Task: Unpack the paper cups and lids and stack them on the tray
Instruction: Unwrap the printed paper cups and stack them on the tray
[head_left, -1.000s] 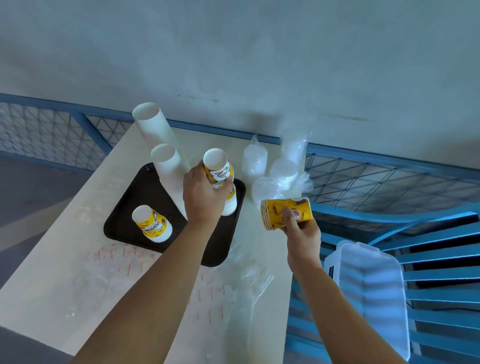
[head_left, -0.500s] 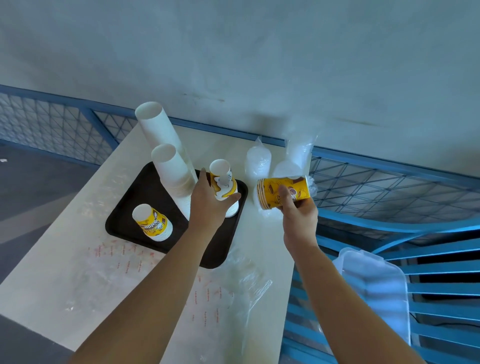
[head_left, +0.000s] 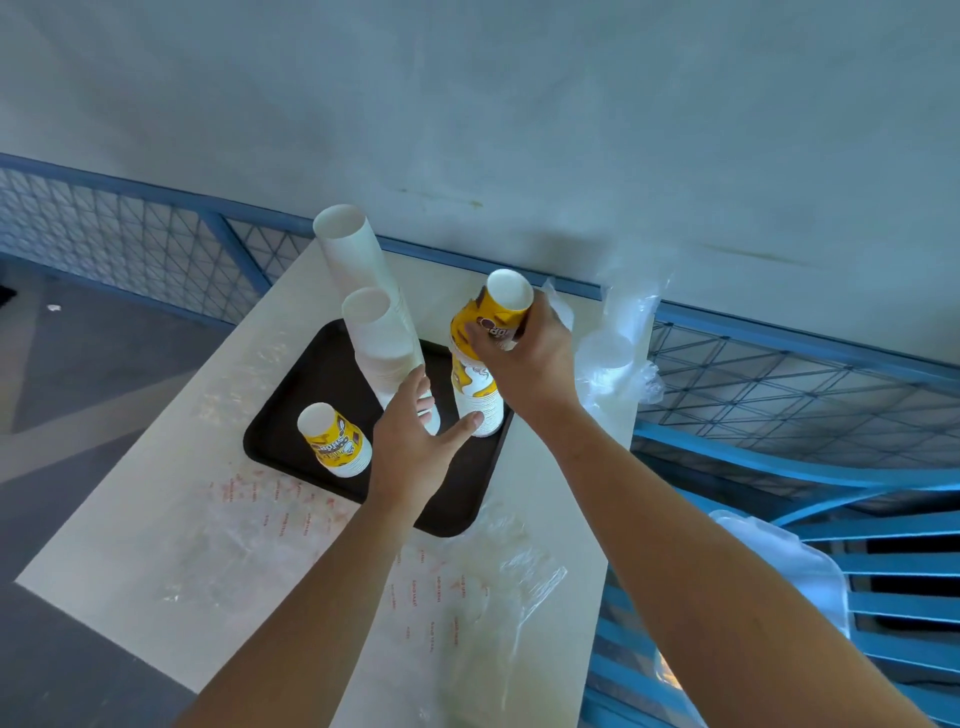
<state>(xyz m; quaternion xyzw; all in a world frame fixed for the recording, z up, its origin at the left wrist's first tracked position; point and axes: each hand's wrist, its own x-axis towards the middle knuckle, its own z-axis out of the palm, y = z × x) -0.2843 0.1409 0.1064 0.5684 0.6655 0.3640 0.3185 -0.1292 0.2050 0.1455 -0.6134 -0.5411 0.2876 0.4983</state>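
1. My right hand (head_left: 524, 358) is clamped on a short batch of yellow printed cups (head_left: 491, 317), fingers wrapped round its side, mouth tilted up towards 12 o'clock.
2. That batch sits directly on top of the yellow stack (head_left: 475, 397) standing at the tray's 2 o'clock corner; I cannot tell if it is fully seated.
3. My left hand (head_left: 415, 441) holds nothing, fingers spread apart, thumb tip touching the base of that stack.
4. The black tray (head_left: 291, 410) rests on the pale table (head_left: 156, 519). Two tall white cup stacks (head_left: 374, 332) lean towards 11 o'clock on it.
5. A short yellow stack (head_left: 335, 439) stands at the tray's 8 o'clock.
6. Bagged lids (head_left: 613, 358) lie at 3 o'clock of the tray, against the blue railing (head_left: 779, 343).
7. Empty plastic wrap (head_left: 498, 587) lies at 5 o'clock.
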